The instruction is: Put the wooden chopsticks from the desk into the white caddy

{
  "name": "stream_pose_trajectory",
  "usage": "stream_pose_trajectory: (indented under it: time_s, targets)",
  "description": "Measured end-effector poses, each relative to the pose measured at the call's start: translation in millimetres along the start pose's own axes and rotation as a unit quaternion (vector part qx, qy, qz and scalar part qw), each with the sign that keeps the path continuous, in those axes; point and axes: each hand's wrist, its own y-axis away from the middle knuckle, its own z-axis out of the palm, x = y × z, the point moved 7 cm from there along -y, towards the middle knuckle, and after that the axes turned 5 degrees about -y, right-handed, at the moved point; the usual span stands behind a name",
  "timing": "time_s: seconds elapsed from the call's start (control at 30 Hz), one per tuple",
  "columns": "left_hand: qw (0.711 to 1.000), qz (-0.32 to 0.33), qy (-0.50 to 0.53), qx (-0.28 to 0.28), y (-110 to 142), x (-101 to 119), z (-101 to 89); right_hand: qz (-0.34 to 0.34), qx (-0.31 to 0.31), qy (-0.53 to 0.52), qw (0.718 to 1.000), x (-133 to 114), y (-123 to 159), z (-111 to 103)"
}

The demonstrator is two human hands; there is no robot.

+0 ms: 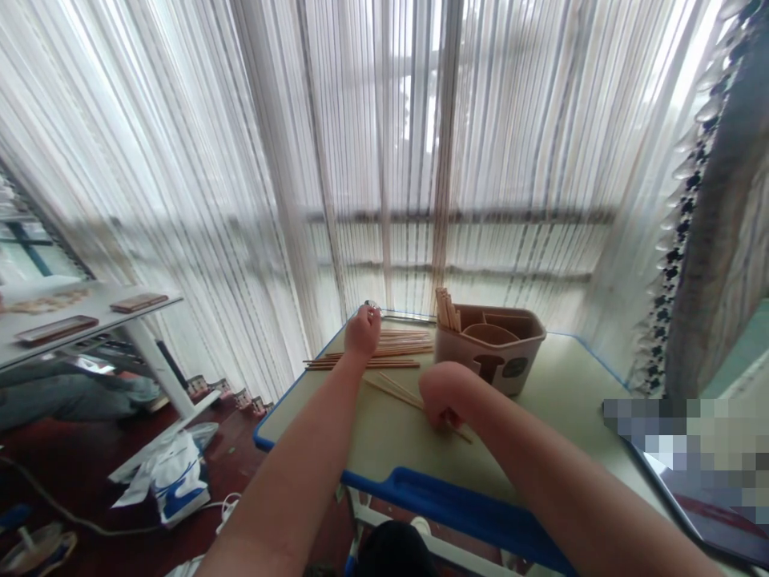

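Labelled objects and hand positions at a counter (390, 441) edged in blue, before a sheer striped curtain (360, 160). The brown and pale utensil holder (510, 354) stands toward the far right of the counter and bears a dark T-like shape (490, 367) on its front, with a dark oval patch (513, 368) beside it; any lettering on the patch is too small to read. Light wooden sticks (448, 311) stand upright in its left compartment. On the floor at left, a white and blue bag (180, 473) carries print that is likewise illegible. Left hand (364, 327): arm extended to the far edge, fingers curled, the grip clamped on a shiny metal utensil (372, 306). Brown chopsticks (400, 350) lie roughly parallel just beside this hand. Right hand (443, 397): wrist bent inward before the holder, knuckles uppermost, fingers curled downward onto pale chopsticks (396, 396), which lie slantwise on the counter and emerge on both sides of the hand; whether this grip is clamped on them cannot be told, the back of the hand partly hiding the fingers
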Motion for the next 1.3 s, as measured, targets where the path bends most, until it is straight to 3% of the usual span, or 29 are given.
stream_pose_trajectory:
  time_s: [0.13,0.27,0.5,0.7,0.77,0.87,1.03,1.1,1.2,1.3]
  targets:
    - [0.998,-0.04,0.0,0.04,-4.2,-12.4,-6.6,0.0,-0.028,0.011,1.0,1.5,-1.9,3.7]
    - [0.997,-0.055,0.007,0.058,-5.3,-18.5,-9.4,-0.016,-0.01,0.011,1.0,0.3,7.0,-1.7]
    - [0.993,-0.105,0.011,0.055,-3.5,-26.4,-6.8,-0.087,0.148,-0.05,0.984,13.4,70.5,-37.3]
    - [0.998,-0.037,-0.037,0.022,-0.5,-13.4,5.1,-0.132,0.287,-0.126,0.94,42.5,121.3,-61.2]
    - [0.999,-0.014,-0.049,0.0,1.3,-9.3,10.0,-0.181,0.362,-0.178,0.897,50.0,137.9,-72.4]
    - [0.998,0.015,-0.059,-0.026,4.0,-4.3,15.4,-0.274,0.438,-0.324,0.792,63.5,161.7,-86.2]
    - [0.998,0.038,-0.045,-0.038,5.6,0.2,19.7,-0.409,0.414,-0.559,0.59,85.7,184.7,-97.7]
    - [0.997,0.05,-0.039,-0.044,5.8,2.3,22.0,-0.45,0.404,-0.594,0.531,92.4,190.3,-100.9]
    - [0.996,0.062,-0.039,-0.05,6.4,4.1,24.8,-0.467,0.404,-0.616,0.489,101.0,187.8,-103.8]
    - [0.996,0.066,-0.039,-0.055,6.9,4.4,26.3,-0.446,0.387,-0.641,0.49,104.6,170.0,-106.0]
